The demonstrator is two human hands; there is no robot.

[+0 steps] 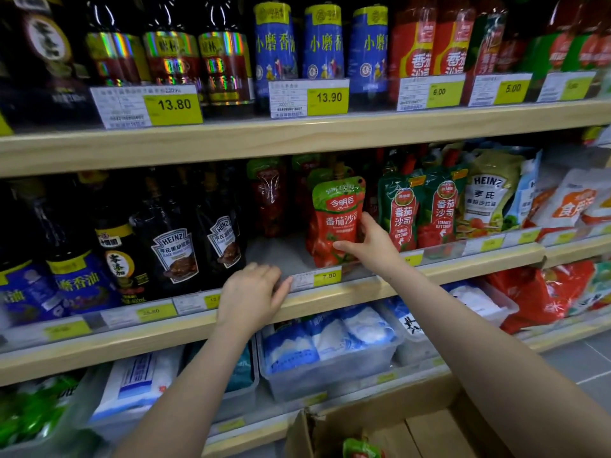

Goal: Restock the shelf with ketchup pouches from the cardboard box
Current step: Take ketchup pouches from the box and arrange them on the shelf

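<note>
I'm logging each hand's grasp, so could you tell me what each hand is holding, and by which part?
The right hand holds the ketchup pouch by its lower right edge. The left hand holds nothing; it rests on the shelf edge.

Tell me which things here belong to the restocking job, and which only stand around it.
Job: ketchup pouch held by right hand; cardboard box; middle shelf; left hand resting on its edge.
Around: Heinz black bottles; blue tins; salt bags.
</note>
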